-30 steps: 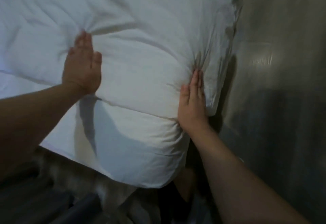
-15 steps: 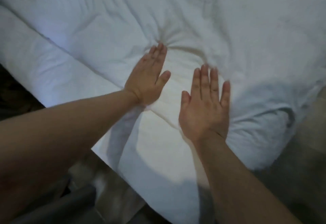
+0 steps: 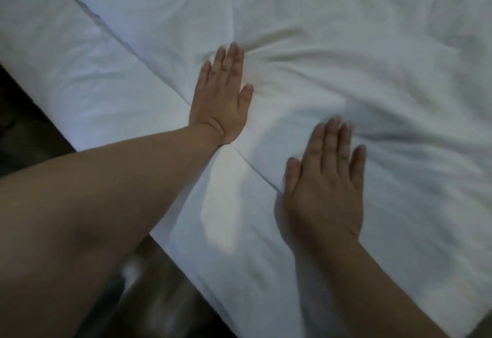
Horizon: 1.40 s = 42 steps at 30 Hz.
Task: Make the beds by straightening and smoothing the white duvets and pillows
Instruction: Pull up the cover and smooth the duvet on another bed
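A white duvet (image 3: 359,52) covers most of the view, with soft creases fanning out from my left fingertips. Its hem runs diagonally from upper left to lower right over the white sheet (image 3: 87,71) beneath. My left hand (image 3: 221,100) lies flat, palm down, on the duvet just inside that hem, fingers together and pressing into the fabric. Nearer to me, my right hand (image 3: 324,185) rests flat across the same hem, palm down with fingers slightly spread. Neither hand grips any cloth.
The bed's edge (image 3: 186,263) runs diagonally along the lower left. Below it lies a dark floor (image 3: 24,124) with blurred, dim shapes (image 3: 149,297) near the bottom. A strip of floor shows at the bottom right corner.
The view has swung left from the bed's corner onto the duvet's middle. My right hand left the pillowy corner and now lies flat near the hem; my left hand stays pressed on the duvet.
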### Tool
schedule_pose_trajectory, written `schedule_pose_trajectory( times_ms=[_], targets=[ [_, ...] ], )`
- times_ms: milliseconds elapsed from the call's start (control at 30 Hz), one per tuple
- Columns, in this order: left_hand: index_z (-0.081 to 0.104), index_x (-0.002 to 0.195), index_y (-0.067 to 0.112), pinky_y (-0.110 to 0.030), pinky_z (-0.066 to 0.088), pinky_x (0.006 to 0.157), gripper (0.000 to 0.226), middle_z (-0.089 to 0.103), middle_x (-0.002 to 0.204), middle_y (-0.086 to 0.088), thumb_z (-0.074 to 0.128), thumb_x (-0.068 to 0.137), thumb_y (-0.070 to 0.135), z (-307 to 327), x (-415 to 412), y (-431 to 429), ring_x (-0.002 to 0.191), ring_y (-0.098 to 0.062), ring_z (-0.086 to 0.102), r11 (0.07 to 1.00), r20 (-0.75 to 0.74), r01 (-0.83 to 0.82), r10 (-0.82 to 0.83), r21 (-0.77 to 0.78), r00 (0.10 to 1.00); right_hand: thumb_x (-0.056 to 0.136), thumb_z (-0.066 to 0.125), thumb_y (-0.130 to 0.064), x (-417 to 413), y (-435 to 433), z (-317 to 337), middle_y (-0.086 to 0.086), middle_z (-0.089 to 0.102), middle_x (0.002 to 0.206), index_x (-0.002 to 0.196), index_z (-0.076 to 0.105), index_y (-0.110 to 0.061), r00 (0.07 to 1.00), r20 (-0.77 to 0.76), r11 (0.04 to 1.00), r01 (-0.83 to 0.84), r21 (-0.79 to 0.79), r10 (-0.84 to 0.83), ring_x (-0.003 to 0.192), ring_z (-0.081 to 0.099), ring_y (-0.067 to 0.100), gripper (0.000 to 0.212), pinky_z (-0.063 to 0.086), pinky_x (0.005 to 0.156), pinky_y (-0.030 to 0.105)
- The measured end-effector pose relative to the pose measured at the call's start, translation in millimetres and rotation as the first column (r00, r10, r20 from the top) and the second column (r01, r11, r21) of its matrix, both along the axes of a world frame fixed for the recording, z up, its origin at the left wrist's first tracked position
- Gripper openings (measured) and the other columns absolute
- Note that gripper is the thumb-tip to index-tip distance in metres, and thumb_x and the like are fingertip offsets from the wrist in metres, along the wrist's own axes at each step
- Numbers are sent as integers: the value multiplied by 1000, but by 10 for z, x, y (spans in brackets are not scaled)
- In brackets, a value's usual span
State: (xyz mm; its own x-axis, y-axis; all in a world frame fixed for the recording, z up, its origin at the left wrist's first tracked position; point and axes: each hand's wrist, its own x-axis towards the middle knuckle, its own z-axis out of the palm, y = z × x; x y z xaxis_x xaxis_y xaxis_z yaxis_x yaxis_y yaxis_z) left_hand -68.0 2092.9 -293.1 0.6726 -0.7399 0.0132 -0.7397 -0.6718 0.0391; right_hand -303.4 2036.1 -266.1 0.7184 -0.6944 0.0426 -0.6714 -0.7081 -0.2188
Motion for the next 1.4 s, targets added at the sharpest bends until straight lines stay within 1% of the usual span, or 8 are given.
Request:
schedule_pose_trajectory(
  times_ms=[67,133,233,400,700,1067,1233,1400],
  targets=[
    [7,162,11,-42,6,127,69,5,170,-5,17,103,43,-14,-8,-4,157,-20,2,1000,-9,11,-11,-21,1000,106,26,-37,516,23,-35,17,6,169,160,13,0,998,0,998,-55,-2,55,157,-2,29,66,2,126,51],
    [8,162,9,-42,6,127,69,7,170,-6,17,103,43,-22,-5,-3,157,-21,3,999,5,9,-9,-43,1000,107,23,-37,826,-11,-98,15,5,169,160,11,-1,999,-39,1000,10,-14,-11,157,-2,28,66,0,126,51],
    [15,161,7,-43,10,126,68,14,169,-8,20,105,44,-32,-40,9,156,-23,10,997,30,28,-26,-78,999,106,25,-36,823,6,-238,14,7,169,161,11,-2,998,-38,998,50,-38,-52,157,-1,27,66,-2,127,48],
    [14,161,8,-40,10,126,68,12,169,-8,20,106,48,136,400,127,156,-23,10,967,18,253,-252,-13,967,103,26,-40,799,2,-263,9,6,170,162,10,-6,998,-38,999,52,-10,-53,157,-2,22,70,0,127,47],
    [4,162,10,-40,3,127,67,3,170,-4,15,105,44,178,2135,61,157,-21,1,995,-20,-97,97,29,995,100,25,-42,846,15,-309,5,1,170,162,8,-8,993,-91,996,84,23,-81,157,-7,18,73,-7,126,42],
    [0,162,11,-41,2,127,69,-2,170,-2,10,103,44,-34,2135,24,157,-19,-3,992,18,-124,124,-20,992,98,40,-30,1160,138,-22,25,16,165,156,21,8,999,-31,1000,16,2,-16,156,8,36,71,11,124,59],
    [6,162,10,-42,5,127,68,3,170,-4,14,103,42,-60,2169,5,157,-20,1,993,11,-96,97,-70,995,105,20,-35,2525,303,12,20,-2,168,159,9,2,988,-32,987,-146,63,148,156,-9,31,67,1,125,53],
    [11,162,8,-42,8,127,68,9,170,-6,19,102,40,-196,2219,12,157,-23,6,992,62,-92,98,-91,993,105,22,-33,3006,284,-335,12,-4,170,161,3,-4,998,-54,997,-22,72,26,157,-10,25,65,-6,126,49]
  ],
)
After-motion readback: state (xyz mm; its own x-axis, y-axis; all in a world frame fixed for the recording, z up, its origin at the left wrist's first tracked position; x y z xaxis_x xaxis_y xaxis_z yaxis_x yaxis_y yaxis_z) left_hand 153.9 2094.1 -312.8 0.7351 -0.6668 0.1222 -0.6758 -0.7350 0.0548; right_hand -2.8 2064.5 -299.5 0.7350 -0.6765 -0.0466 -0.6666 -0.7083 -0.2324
